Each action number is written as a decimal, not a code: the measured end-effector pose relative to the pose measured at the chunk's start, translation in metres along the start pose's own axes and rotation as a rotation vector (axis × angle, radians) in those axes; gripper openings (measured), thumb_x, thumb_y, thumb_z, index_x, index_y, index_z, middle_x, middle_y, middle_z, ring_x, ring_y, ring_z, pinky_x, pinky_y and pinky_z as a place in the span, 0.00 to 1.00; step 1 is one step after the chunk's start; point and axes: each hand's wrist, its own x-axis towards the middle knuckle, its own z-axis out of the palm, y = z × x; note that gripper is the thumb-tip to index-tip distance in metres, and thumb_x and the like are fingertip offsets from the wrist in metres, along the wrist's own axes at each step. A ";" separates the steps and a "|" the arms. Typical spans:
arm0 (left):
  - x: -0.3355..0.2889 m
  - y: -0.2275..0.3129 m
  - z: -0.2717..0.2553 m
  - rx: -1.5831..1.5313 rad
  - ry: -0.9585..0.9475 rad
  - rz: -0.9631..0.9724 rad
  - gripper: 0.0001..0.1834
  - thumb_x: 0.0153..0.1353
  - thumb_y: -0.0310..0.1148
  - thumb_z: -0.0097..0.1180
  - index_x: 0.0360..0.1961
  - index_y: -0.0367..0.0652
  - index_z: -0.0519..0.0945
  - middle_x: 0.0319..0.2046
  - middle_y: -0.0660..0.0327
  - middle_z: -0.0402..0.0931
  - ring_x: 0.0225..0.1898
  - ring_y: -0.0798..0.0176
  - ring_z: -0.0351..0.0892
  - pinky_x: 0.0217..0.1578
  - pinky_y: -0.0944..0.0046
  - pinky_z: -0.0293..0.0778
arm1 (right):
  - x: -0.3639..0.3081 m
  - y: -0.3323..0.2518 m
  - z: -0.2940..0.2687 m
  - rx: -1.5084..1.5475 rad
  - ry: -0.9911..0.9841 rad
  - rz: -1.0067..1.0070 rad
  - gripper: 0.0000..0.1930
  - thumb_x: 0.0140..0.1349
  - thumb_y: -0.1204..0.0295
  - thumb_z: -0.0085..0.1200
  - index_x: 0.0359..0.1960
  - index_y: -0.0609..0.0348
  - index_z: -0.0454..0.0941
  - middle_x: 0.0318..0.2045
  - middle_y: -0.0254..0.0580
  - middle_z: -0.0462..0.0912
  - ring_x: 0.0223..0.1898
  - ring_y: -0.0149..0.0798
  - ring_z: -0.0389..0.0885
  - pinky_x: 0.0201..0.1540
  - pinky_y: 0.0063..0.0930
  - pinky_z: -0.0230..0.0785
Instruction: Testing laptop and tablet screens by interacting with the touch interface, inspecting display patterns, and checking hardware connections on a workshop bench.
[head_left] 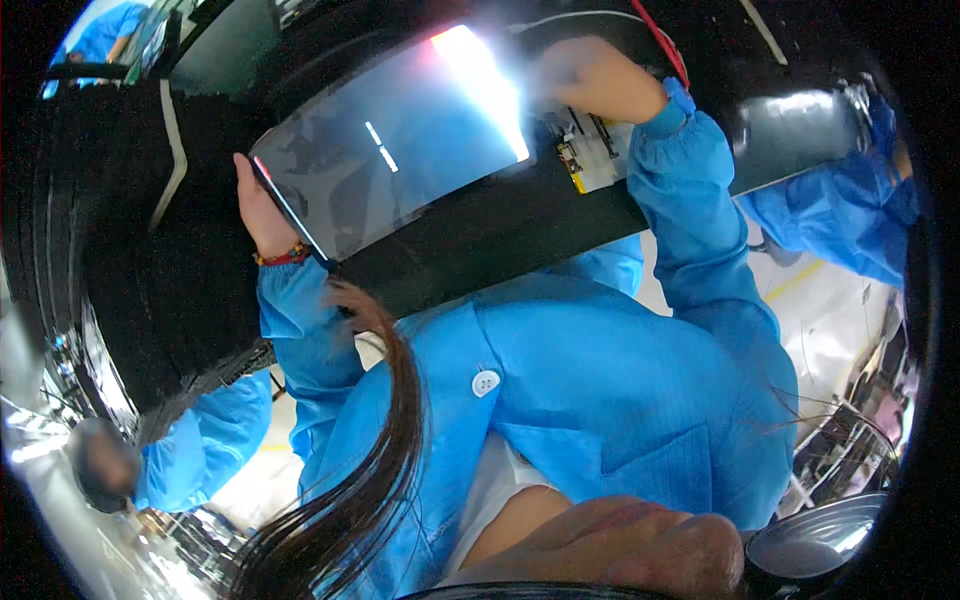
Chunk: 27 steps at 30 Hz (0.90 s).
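A large glossy dark panel (390,150), thin and rectangular, is held up in front of me and reflects bright light. My left hand (258,215) grips its left edge, a red bracelet at the wrist. My right hand (597,78) rests on the panel's upper right corner, next to a white and yellow circuit strip (590,158). Both my arms are in blue coat sleeves. A black work surface (520,215) lies under and behind the panel.
Another person in a blue coat (850,215) stands at the right. A second blue sleeve (205,440) shows at lower left. A red cable (662,40) runs along the top. Pale floor with a yellow line (795,280) lies to the right.
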 end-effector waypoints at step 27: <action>0.000 0.002 -0.001 0.092 0.020 -0.057 0.30 0.66 0.55 0.31 0.56 0.41 0.66 0.55 0.55 0.66 0.53 0.52 0.66 0.55 0.53 0.60 | -0.003 0.016 0.003 0.243 0.083 -0.119 0.11 0.51 0.72 0.57 0.36 0.63 0.80 0.29 0.46 0.82 0.29 0.37 0.81 0.34 0.29 0.72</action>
